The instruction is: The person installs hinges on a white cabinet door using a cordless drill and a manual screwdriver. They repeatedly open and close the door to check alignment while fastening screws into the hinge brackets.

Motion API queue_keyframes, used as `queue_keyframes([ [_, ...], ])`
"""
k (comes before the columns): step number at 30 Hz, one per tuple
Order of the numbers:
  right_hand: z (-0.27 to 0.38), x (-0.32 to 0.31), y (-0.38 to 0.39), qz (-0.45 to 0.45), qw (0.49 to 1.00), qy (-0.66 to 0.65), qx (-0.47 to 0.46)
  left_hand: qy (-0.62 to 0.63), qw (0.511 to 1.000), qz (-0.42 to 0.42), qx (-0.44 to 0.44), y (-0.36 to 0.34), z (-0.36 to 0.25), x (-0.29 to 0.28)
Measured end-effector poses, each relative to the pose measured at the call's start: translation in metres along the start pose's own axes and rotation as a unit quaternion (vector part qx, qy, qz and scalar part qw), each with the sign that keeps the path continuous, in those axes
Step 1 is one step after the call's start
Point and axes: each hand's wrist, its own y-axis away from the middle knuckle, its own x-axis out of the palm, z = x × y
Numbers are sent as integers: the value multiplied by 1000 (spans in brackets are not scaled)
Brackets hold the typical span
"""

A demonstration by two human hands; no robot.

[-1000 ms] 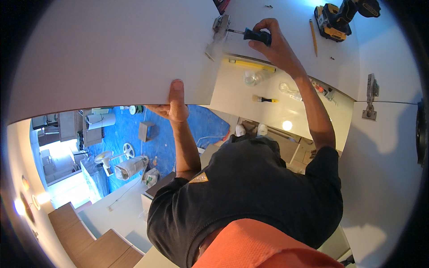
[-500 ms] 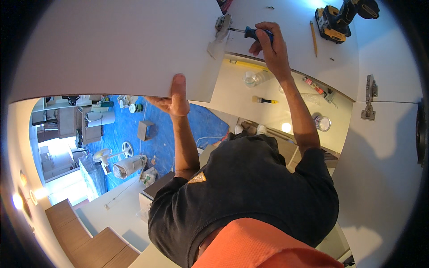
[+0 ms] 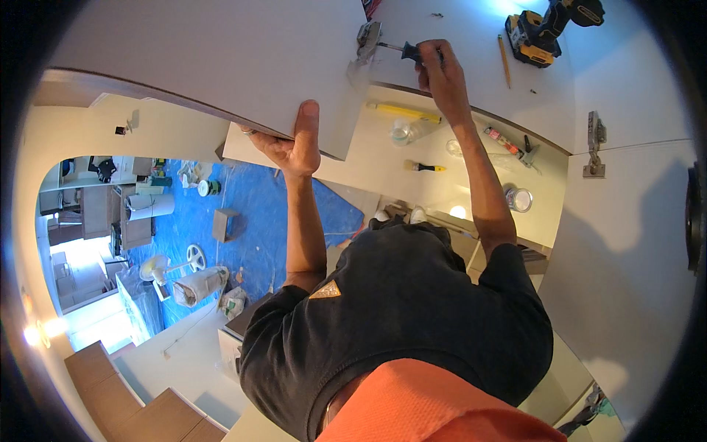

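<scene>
The right hand (image 3: 445,77), in the upper middle of the frame, has its fingers closed around the handle of a screwdriver (image 3: 411,51). The shaft points left, and its tip reaches the hinge (image 3: 367,40) at the edge of the door (image 3: 206,66). Whether the tip sits in a screw is too small for me to tell. The left hand (image 3: 298,151), near the centre, grips the lower edge of the door, with the thumb on the face and the other fingers partly hidden behind it.

About progress, I judge that the work is at a middle point. The hinge is in place at the door, so this part appears done; the screwing does not appear finished, because the screwdriver is at the hinge and the door is supported by hand. How tight the hinge is, I cannot see. A second hinge (image 3: 595,145) sits on the panel (image 3: 626,243) at the right of the frame; neither hand is at it, and I see no door joined to it.

Farther out, on the shelf (image 3: 530,114) in the upper right, are a pencil (image 3: 504,61), a drill (image 3: 534,40) and two small dark pieces, perhaps screws. Below it, the table (image 3: 545,214) carries a brush (image 3: 425,166), a yellow level (image 3: 403,112) and a can (image 3: 518,199).
</scene>
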Motion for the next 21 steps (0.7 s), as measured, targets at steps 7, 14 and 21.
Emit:
queue_keyframes([
  [7, -1, -9, -8, 71, 980, 107, -149, 13, 999, 5, 33, -2, 1, 0],
  [14, 16, -9, -12, 45, 957, 147, -245, -7, 997, 29, 69, -5, 8, -4],
  [21, 25, -12, -21, 104, 991, -47, 76, 20, 1000, 5, 9, -3, 0, 1],
])
